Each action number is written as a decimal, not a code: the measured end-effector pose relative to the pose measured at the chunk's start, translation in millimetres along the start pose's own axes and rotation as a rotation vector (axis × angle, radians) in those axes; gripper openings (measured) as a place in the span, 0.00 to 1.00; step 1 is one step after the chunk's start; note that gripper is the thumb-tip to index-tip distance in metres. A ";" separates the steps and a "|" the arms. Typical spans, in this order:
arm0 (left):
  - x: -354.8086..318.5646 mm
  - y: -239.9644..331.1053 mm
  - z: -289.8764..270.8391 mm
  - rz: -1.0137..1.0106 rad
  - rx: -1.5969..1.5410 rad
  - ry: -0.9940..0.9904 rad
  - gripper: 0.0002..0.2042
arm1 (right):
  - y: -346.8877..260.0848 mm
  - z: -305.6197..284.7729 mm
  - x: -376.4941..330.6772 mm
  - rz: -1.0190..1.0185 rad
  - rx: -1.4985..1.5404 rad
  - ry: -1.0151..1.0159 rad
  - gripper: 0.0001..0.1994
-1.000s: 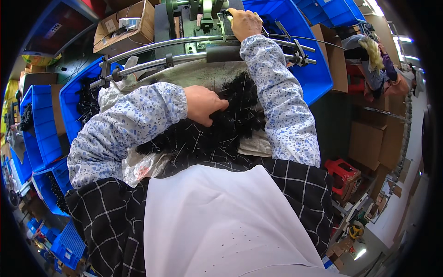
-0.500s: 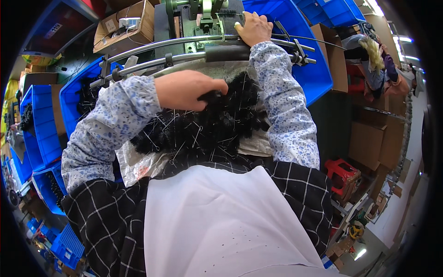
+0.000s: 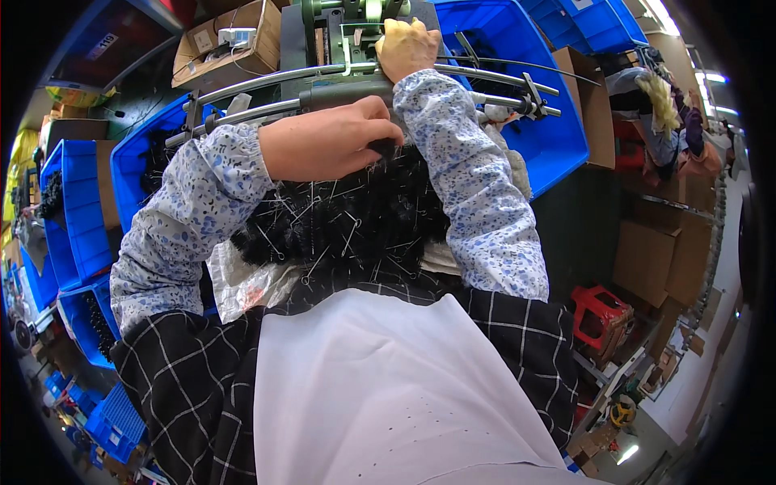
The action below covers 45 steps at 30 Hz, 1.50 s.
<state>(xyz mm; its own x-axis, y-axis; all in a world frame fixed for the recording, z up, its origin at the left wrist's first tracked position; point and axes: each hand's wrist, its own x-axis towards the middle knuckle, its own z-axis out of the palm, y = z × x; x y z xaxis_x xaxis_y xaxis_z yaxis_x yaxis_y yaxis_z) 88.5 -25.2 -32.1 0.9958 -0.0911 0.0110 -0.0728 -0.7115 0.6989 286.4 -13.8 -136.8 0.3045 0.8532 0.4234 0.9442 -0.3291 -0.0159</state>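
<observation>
We see our left hand (image 3: 327, 139) closed over the top of a heap of black curly fibre bundles stuck through with thin metal pins (image 3: 347, 222), its grip pinched together on a tuft at the heap's upper edge, just below the curved grey metal rails (image 3: 267, 81) of the machine. Our right hand (image 3: 406, 47) is up on the green metal machine head (image 3: 339, 20), fingers curled shut over a part there; what exactly it clamps we cannot tell.

The heap lies on a crinkled clear plastic sheet (image 3: 242, 283) in our lap, between our 2 forearms in blue-flowered sleeves, above the white apron (image 3: 380, 388).

As for progress, we judge the work to be well short of done: most of the black fibre remains piled on the sheet, and only the one tuft is being drawn toward the rails. How much has already passed through the machine cannot be read here.

Blue plastic bins (image 3: 517, 73) stand around the bench, one on the left (image 3: 145, 162) holding more black fibre. Brown cardboard boxes (image 3: 242, 40) sit behind.
</observation>
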 end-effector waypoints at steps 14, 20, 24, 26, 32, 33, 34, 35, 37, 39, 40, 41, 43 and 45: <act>-4.9 -11.3 -12.0 -0.116 -0.070 0.128 0.11 | 107.1 12.1 12.3 0.096 0.029 -0.030 0.12; -0.7 -20.4 -4.8 -0.115 -0.088 0.209 0.10 | 136.7 -41.4 17.9 0.072 -0.086 -0.111 0.09; 7.3 -24.8 3.6 -0.127 -0.138 0.383 0.11 | 126.2 -76.2 -6.4 0.012 0.096 0.046 0.14; 11.0 -30.4 10.4 -0.149 -0.152 0.504 0.12 | 83.6 -93.4 -21.7 -0.113 0.565 -0.421 0.16; 9.2 -38.8 6.3 -0.188 -0.044 0.649 0.15 | 25.7 -98.2 -42.6 -0.067 1.018 -0.682 0.17; 7.6 -42.8 9.2 -0.171 -0.032 0.706 0.16 | 36.9 -73.3 -41.0 -0.111 0.917 -0.426 0.17; 1.0 -41.5 11.2 -0.243 0.004 0.618 0.17 | 39.6 -66.1 -29.7 -0.028 0.642 -0.331 0.16; 1.4 -38.5 13.7 -0.297 -0.009 0.413 0.17 | 44.5 -64.3 -21.2 0.068 0.349 -0.229 0.15; 4.7 -35.0 19.9 -0.399 -0.028 0.002 0.16 | 59.1 -31.0 -12.0 0.023 0.139 -0.103 0.14; 4.7 -50.5 42.1 -0.295 -0.034 -0.200 0.18 | 57.7 -20.3 -4.6 -0.025 -0.003 -0.036 0.13; 10.2 -57.0 52.1 -0.301 -0.016 -0.301 0.18 | 56.6 -18.5 -4.4 -0.027 -0.051 -0.040 0.13; 16.6 -60.2 60.1 -0.309 0.004 -0.394 0.18 | 55.1 -17.1 -2.8 -0.035 -0.099 -0.042 0.13; 26.2 -59.0 65.9 -0.335 0.046 -0.513 0.20 | 57.5 -11.1 -1.6 -0.038 -0.090 -0.032 0.13; 32.5 -54.1 67.5 -0.368 0.090 -0.563 0.21 | 59.0 -6.9 -1.0 -0.035 -0.056 -0.023 0.13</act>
<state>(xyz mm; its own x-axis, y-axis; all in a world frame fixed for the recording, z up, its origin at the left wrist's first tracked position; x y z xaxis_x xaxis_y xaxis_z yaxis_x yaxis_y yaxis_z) 121.0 -36.7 -117.9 0.7773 -0.1639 -0.6074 0.2361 -0.8189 0.5231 340.9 -36.9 -131.9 0.2746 0.8736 0.4018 0.9460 -0.3204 0.0500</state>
